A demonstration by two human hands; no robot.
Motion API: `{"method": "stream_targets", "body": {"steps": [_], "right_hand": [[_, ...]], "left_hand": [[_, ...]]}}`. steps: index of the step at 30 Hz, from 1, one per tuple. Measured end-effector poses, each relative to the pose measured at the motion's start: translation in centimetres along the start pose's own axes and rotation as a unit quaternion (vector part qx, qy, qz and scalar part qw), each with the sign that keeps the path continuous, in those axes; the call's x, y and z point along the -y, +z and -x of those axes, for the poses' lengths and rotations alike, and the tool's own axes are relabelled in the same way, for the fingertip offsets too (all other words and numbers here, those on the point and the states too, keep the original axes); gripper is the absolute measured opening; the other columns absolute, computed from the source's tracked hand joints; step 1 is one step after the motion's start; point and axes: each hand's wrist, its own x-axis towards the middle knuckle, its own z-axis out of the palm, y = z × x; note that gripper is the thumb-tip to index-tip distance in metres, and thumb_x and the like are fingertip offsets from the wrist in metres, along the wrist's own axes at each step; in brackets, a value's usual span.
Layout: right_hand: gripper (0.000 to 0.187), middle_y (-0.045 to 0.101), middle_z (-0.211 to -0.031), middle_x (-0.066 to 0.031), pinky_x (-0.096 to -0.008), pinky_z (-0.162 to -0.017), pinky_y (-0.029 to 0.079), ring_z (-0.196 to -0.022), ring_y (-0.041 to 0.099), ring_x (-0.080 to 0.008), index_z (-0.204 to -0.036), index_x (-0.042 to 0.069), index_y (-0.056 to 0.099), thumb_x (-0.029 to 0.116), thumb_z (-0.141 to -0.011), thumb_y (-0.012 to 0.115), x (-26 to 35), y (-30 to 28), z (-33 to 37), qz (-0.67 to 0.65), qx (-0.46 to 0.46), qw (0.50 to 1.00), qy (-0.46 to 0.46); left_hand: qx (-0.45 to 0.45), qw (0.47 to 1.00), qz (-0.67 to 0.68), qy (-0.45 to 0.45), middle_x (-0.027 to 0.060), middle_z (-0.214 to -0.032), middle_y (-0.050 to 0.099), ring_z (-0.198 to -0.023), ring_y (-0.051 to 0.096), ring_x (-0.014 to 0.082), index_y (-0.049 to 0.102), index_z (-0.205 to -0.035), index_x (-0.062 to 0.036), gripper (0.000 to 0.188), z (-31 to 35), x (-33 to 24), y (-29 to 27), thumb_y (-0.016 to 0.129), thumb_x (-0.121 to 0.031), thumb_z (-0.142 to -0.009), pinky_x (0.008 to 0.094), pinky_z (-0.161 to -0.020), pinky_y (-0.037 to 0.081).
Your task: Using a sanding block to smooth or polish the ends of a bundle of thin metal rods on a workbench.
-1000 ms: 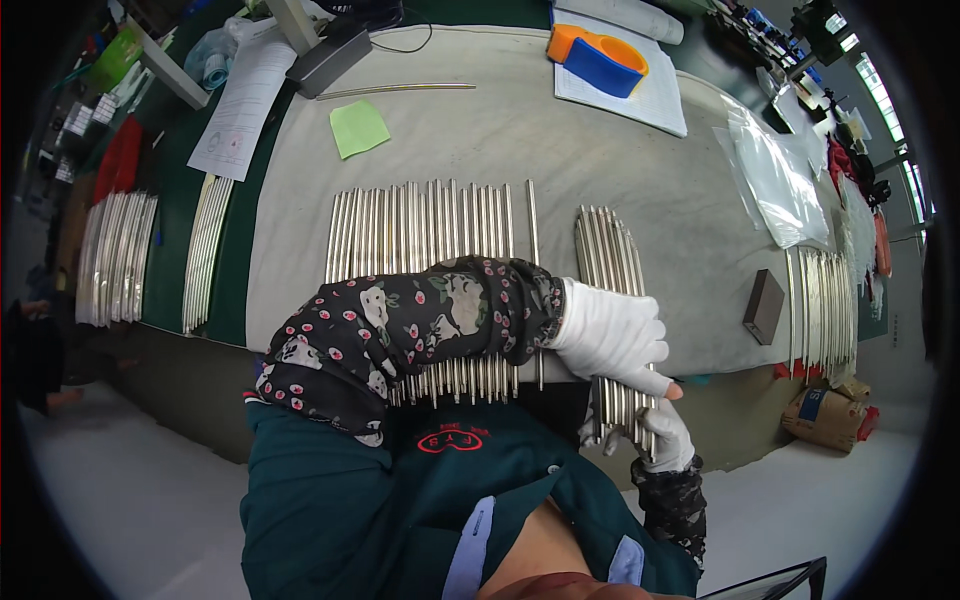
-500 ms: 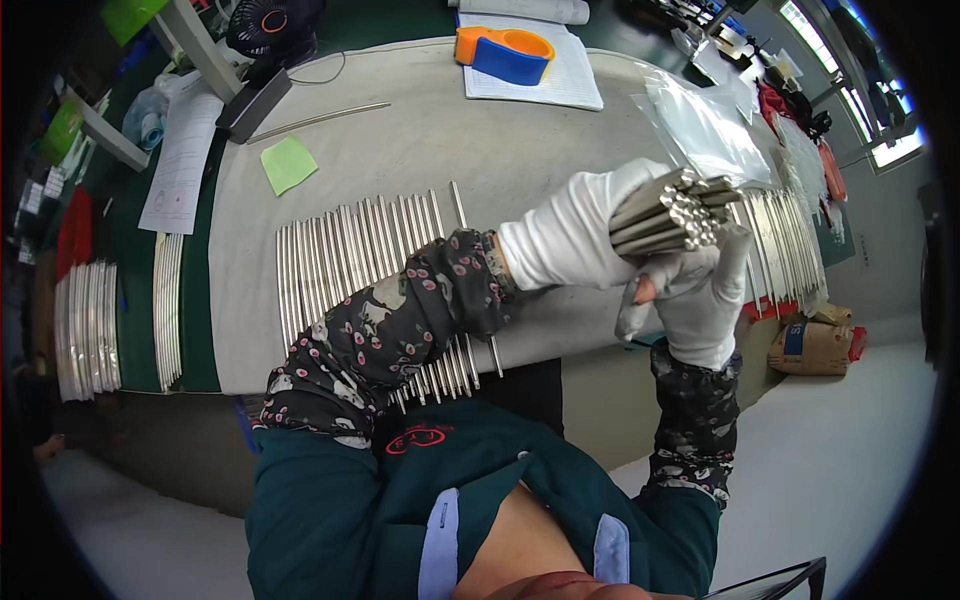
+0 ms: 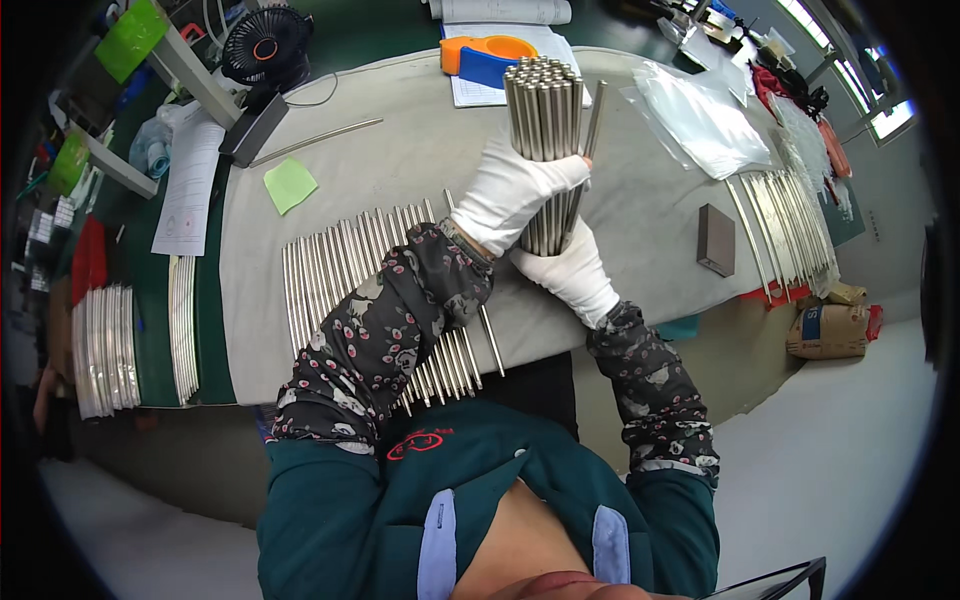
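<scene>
A thick bundle of shiny metal rods (image 3: 543,110) stands nearly upright over the middle of the table, its round ends facing up. My left hand (image 3: 510,190), in a white glove, is wrapped around the bundle's middle. One rod (image 3: 594,125) leans out from the right side of the bundle, by the left fingertips. Below, my gloved right hand (image 3: 572,272) closes around the bundle's lower end, its fingers partly hidden behind the rods. A row of similar rods (image 3: 335,260) lies side by side on the table, partly under my left forearm.
More rods (image 3: 785,230) lie at the right edge beside a dark block (image 3: 716,240). Clear plastic bags (image 3: 700,120), an orange-and-blue tape dispenser (image 3: 487,58), a green note (image 3: 290,186) and a small fan (image 3: 266,48) are around the table. Wrapped rods (image 3: 105,350) are at far left.
Both hands have moved left with the bundle, which has turned from pointing right to nearly upright. My right hand has come to its lower end. The dark block at right is now uncovered.
</scene>
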Motion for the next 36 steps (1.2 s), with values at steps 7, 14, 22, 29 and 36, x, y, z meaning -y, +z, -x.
{"method": "stream_targets", "body": {"steps": [7,14,22,29,36], "right_hand": [[0.053,0.059,-0.093,-0.0036,-0.0275,-0.074,0.050,-0.081,0.057,-0.0123,-0.114,-0.002,0.051,0.003,-0.066,0.074,3.5,-2.2,5.1,-0.067,0.075,0.963,0.251],[0.053,0.067,-0.095,-0.0129,-0.0316,-0.074,0.053,-0.083,0.066,-0.0205,-0.112,-0.005,0.051,0.019,-0.072,0.076,0.4,-2.6,5.3,0.097,0.082,0.972,0.198],[0.049,0.066,-0.065,-0.0181,-0.0429,-0.062,0.055,-0.064,0.067,-0.0343,-0.077,0.003,0.067,0.051,-0.082,0.065,3.9,-5.6,5.9,0.534,0.095,0.838,0.056],[0.040,0.067,-0.071,-0.0171,-0.0437,-0.070,0.053,-0.074,0.067,-0.0363,-0.084,0.004,0.069,0.044,-0.086,0.063,1.5,-8.7,4.9,0.418,-0.037,0.897,0.135],[0.035,0.068,-0.079,-0.0185,-0.0404,-0.071,0.052,-0.072,0.067,-0.0321,-0.096,0.002,0.069,0.035,-0.087,0.061,-1.0,-12.9,2.9,0.344,-0.088,0.926,0.131]], "left_hand": [[-0.179,0.971,0.003,-0.159,0.0098,-0.086,0.063,-0.071,0.065,0.0188,0.054,-0.107,0.0026,0.034,1.8,4.8,0.6,0.072,-0.008,-0.080,0.0314,-0.064,0.055],[-0.114,0.795,-0.585,0.115,0.0237,-0.142,0.032,-0.131,0.032,0.0400,0.043,-0.136,-0.0030,0.073,6.4,8.8,0.7,0.071,-0.033,-0.077,0.0510,-0.110,0.025],[0.113,0.718,-0.685,0.055,0.0239,-0.153,0.022,-0.142,0.016,0.0461,0.044,-0.141,-0.0095,0.065,7.9,3.6,-4.6,0.052,-0.050,-0.092,0.0590,-0.114,0.006],[0.466,0.566,-0.660,0.161,0.0191,-0.151,0.034,-0.139,0.029,0.0439,0.039,-0.143,-0.0125,0.080,4.7,0.8,-6.8,0.043,-0.068,-0.086,0.0598,-0.114,0.017],[0.442,0.566,-0.677,0.159,0.0241,-0.150,0.030,-0.135,0.029,0.0499,0.038,-0.142,-0.0038,0.090,1.9,4.3,-0.6,0.051,-0.069,-0.081,0.0557,-0.113,0.023]]}}
